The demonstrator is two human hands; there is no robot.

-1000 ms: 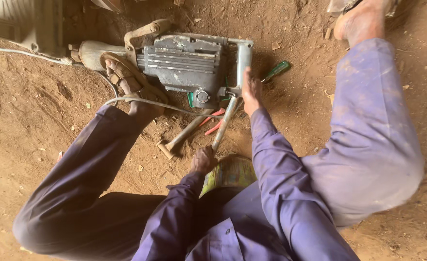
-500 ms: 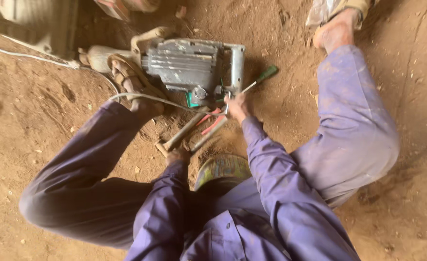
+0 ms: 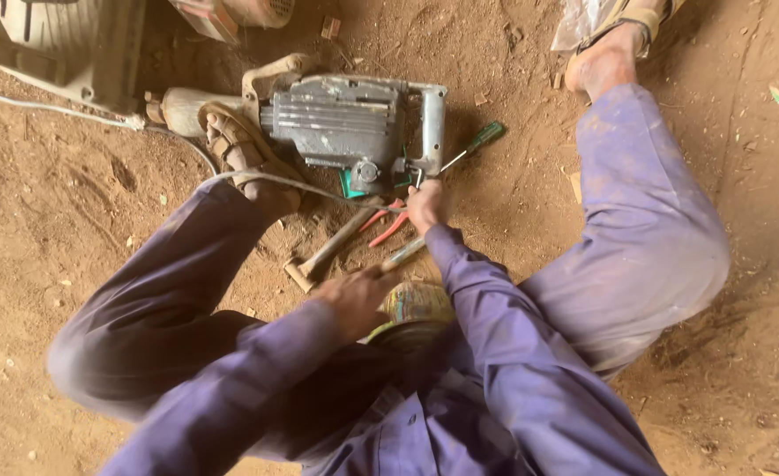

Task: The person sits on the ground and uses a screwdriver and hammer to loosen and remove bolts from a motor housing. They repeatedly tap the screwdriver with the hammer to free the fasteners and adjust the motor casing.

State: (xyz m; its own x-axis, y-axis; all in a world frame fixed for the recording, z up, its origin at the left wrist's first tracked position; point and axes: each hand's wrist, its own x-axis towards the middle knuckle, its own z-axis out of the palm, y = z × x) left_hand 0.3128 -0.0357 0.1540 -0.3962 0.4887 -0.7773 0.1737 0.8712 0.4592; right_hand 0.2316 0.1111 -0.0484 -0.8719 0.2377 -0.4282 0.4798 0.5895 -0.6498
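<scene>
A grey demolition hammer [image 3: 345, 123] lies on the dirt in front of me, and my sandalled left foot [image 3: 239, 154] rests against it. My right hand [image 3: 426, 204] is closed on a thin metal rod tool [image 3: 404, 254] just below the machine's loop handle [image 3: 433, 123]. The rod slants down-left to my left hand [image 3: 354, 300]. That hand's fingers curl at the rod's lower end, and whether they grip it is unclear. A wooden-handled hammer [image 3: 328, 251] and red-handled pliers [image 3: 387, 225] lie between my hands.
A green-handled screwdriver [image 3: 470, 145] lies right of the machine. A white cable [image 3: 72, 110] runs in from the left. A light metal casing [image 3: 63, 44] stands at the top left. My right foot [image 3: 605, 62] is at the top right. A yellow-green patterned object [image 3: 417, 300] sits at my lap.
My right hand has slid from beside the machine's loop handle to just below it, bringing the rod closer to me. My left hand has stayed near my lap.
</scene>
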